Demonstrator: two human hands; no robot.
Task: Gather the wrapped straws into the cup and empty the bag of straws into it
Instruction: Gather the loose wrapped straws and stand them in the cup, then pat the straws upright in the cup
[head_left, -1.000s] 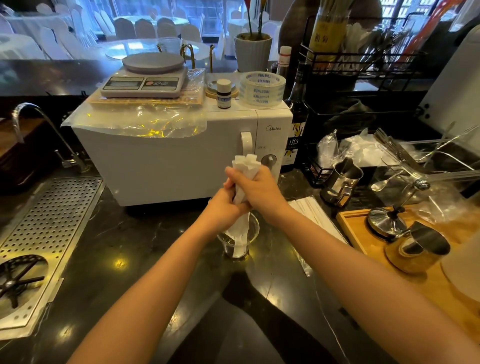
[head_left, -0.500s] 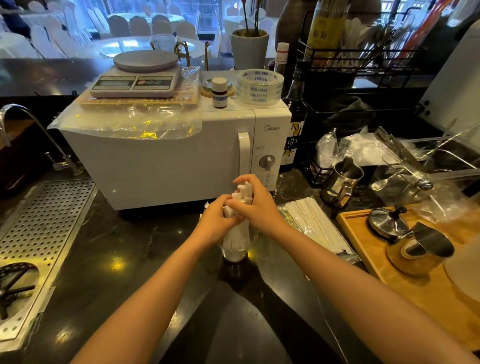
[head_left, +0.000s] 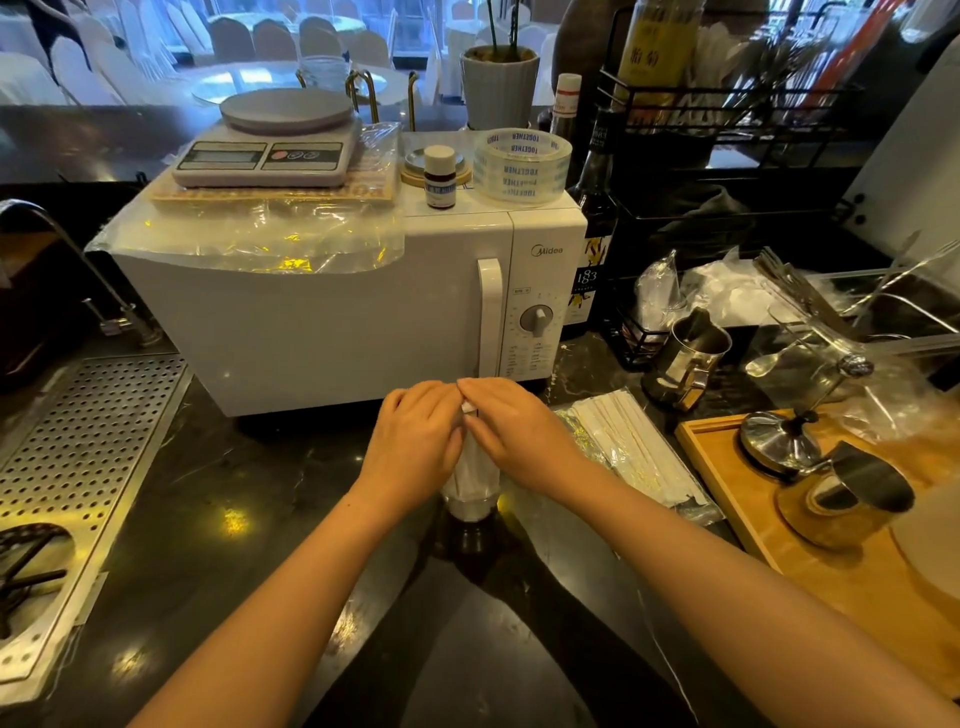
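Left hand (head_left: 415, 441) and right hand (head_left: 514, 431) are gripping one bundle of wrapped straws (head_left: 474, 467), fingers curling together over its top. The bundle is standing in one clear cup (head_left: 470, 512) before one microwave (head_left: 311, 322). One bag of straws (head_left: 639, 452) is lying just right.

A white microwave (head_left: 322, 312) stands along the tabletop's far edge. On top of it sit a kitchen scale (head_left: 270, 150), a small bottle (head_left: 439, 176) with a white cap and a roll of clear tape (head_left: 522, 163). A plastic sheet (head_left: 249, 234) drapes over its left part. A dark syrup bottle (head_left: 592, 234) stands just beside its right side. A perforated drain tray (head_left: 78, 441) lies at the left edge, with a curved tap (head_left: 62, 260) behind it. By the right edge, a wooden tray (head_left: 727, 493) carries a steel jug (head_left: 852, 488), and a steel pitcher (head_left: 685, 358) stands near it.
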